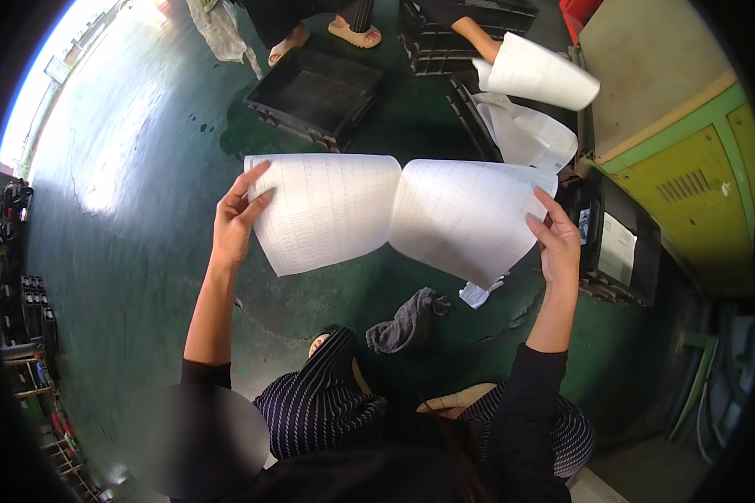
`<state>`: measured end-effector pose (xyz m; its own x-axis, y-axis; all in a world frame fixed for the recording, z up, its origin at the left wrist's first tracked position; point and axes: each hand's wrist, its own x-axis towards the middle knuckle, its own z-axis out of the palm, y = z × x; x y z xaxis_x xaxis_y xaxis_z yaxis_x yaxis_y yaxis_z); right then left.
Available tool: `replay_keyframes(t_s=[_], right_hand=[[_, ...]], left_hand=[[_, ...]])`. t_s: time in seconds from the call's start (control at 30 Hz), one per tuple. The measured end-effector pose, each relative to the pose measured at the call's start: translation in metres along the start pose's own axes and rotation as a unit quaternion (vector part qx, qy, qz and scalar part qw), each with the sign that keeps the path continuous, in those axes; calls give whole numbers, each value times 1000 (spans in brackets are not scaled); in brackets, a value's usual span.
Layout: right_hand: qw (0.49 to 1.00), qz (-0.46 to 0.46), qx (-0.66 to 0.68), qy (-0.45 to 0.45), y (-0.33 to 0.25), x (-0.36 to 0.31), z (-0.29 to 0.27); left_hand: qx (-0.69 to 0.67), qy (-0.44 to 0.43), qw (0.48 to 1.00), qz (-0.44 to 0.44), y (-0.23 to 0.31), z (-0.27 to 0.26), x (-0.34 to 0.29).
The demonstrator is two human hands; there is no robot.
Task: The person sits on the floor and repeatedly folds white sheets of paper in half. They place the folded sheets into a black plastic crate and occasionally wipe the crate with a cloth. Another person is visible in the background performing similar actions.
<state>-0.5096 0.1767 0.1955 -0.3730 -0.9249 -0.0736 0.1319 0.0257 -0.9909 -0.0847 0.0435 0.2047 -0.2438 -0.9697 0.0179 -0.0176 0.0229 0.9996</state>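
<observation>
A wide stack of white printed sheets is spread before me, creased down the middle so that both halves bow. My left hand pinches its left edge between thumb and fingers. At the opposite edge, my right hand grips the paper the same way. The sheets are held up above the green floor, over my knees. Below them on the floor lie a crumpled grey cloth and a small crumpled white scrap.
A black crate stands ahead. Another black crate with papers is at right, beside a green-yellow cabinet. Opposite, another person's hand holds white sheets above more paper. Racks line the far left.
</observation>
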Motion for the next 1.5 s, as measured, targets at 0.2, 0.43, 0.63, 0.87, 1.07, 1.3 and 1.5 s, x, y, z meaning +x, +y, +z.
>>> replay_keyframes(t_s=[0.2,0.43,0.63,0.87,1.07,1.3,1.5], right_hand=[[998,-27,38,-34,-6,-4,5],[998,-39,52,9,1,-1,-5],[998,14,39,42,13,2,-15],[998,-46,33,40,-5,-5,13],[999,-16,18,40,8,-2,-7],[997,-30,57,42,-3,-6,5],[999,-16,32,30,9,1,-7]], left_hand=[[13,-17,1000,22,5,9,0],[-8,0,1000,27,4,-1,3],[-18,9,1000,8,-3,-10,6],[1,-3,1000,31,9,3,-2],[36,-2,999,41,6,-5,1],[20,31,998,49,1,-14,5],[-15,11,1000,-16,-8,-22,10]])
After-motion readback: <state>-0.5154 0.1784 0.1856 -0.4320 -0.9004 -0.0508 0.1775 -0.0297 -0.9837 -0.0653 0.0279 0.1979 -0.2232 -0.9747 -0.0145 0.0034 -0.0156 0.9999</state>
